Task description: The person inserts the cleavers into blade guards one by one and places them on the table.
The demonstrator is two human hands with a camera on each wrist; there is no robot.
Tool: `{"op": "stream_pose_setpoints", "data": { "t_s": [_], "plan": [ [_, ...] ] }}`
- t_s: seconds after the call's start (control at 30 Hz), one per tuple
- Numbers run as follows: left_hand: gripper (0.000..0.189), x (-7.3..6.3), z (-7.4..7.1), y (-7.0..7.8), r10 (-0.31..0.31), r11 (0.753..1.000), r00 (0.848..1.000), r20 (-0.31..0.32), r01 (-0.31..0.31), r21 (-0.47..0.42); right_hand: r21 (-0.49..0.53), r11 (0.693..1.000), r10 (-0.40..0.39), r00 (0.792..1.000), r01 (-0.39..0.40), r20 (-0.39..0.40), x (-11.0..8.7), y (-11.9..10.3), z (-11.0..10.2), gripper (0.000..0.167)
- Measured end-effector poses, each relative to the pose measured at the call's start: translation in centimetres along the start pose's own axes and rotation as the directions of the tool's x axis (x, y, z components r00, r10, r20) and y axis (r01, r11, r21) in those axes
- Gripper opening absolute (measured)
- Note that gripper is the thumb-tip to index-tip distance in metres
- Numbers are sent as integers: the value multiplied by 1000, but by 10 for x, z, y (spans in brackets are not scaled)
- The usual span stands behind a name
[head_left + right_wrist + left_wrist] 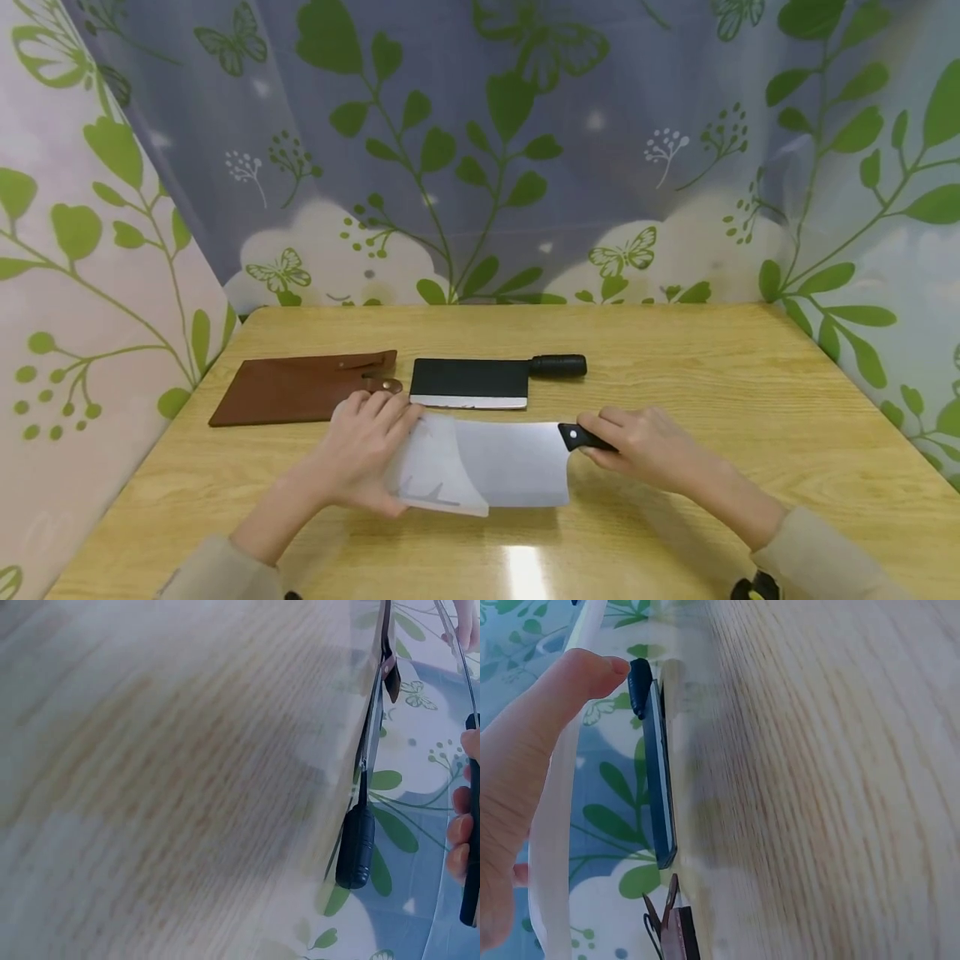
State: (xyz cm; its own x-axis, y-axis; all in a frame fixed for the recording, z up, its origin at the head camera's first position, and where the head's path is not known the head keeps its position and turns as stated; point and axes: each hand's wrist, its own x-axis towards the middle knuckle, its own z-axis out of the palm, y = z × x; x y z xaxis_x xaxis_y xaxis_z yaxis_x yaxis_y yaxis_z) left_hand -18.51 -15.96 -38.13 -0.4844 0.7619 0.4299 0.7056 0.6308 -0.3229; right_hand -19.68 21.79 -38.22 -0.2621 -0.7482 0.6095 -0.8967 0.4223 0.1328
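In the head view a shiny cleaver point(521, 462) is held level above the table's near half, its blade partly inside a whitish translucent blade cover point(438, 467). My right hand point(637, 446) grips the black handle point(596, 438), with fingers curled round it in the right wrist view. The left hand point(367, 450) holds the cover's far end, fingers over the top edge and thumb near the bottom edge. In the left wrist view the cover point(553, 825) runs behind the thumb. The blade's left end is covered by the cover and hand.
Behind the hands lies a dark cleaver point(470, 377) with a black handle, its edge facing me. Left of it is a brown leather sheath point(292, 387) with a snap strap. The wooden table point(675, 350) backs onto a leaf-patterned curtain point(450, 167).
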Motion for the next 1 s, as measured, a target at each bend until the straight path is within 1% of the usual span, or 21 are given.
{"op": "stream_pose_setpoints", "data": {
  "t_s": [0.17,0.27,0.37,0.43,0.6,0.73,1.0],
  "plan": [
    [102,3,-2,0,-26,1000,999,20,26,3,31,999,18,1000,-18,-2,0,-2,1,38],
    [103,5,-4,0,-29,999,999,35,28,17,35,999,26,1000,-25,-13,0,-3,2,39],
    [103,6,-6,1,-27,1000,999,42,26,17,33,999,5,999,-4,-32,1,-1,3,40],
    [103,7,-6,2,-20,1000,999,44,20,1,34,999,-7,999,9,-39,2,0,2,39],
    [102,9,-5,7,-2,999,1000,24,3,-50,35,999,-35,999,37,-41,8,1,4,37],
    [101,13,-5,11,6,999,1000,2,-6,-45,24,999,-36,999,37,-33,12,-2,7,38],
    [101,24,-6,17,15,999,1000,13,-15,-36,-10,1000,-2,1000,2,-24,23,-13,13,40]
  ]
}}
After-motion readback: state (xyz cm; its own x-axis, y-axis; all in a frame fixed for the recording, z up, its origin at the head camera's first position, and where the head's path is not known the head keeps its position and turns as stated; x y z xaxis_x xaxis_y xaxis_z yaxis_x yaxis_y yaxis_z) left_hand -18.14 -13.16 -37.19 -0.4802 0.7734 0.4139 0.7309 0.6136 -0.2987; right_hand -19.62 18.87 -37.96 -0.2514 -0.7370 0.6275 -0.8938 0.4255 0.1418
